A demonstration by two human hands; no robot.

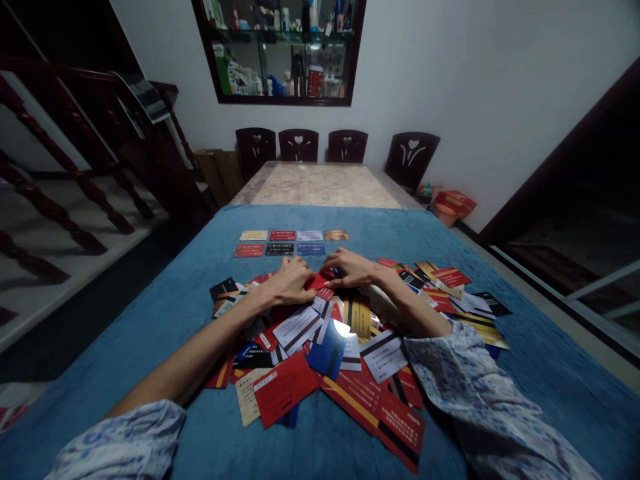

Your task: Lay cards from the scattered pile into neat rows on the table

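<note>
A loose heap of plastic cards [350, 340], red, black, blue, white and gold, covers the middle of a blue cloth [150, 320]. My left hand [289, 280] and my right hand [353, 267] meet at the heap's far edge. Both have their fingers curled on a red card [320, 280] held between them. Beyond the hands, several cards [293, 242] lie face up in two neat rows.
Past the blue cloth runs a marble-topped table [323, 185] with several dark chairs [299, 144] at its far end. A dark stair railing [75, 167] rises at the left. A glass cabinet [283, 50] hangs on the far wall. A red bag [453, 203] lies on the floor at the right.
</note>
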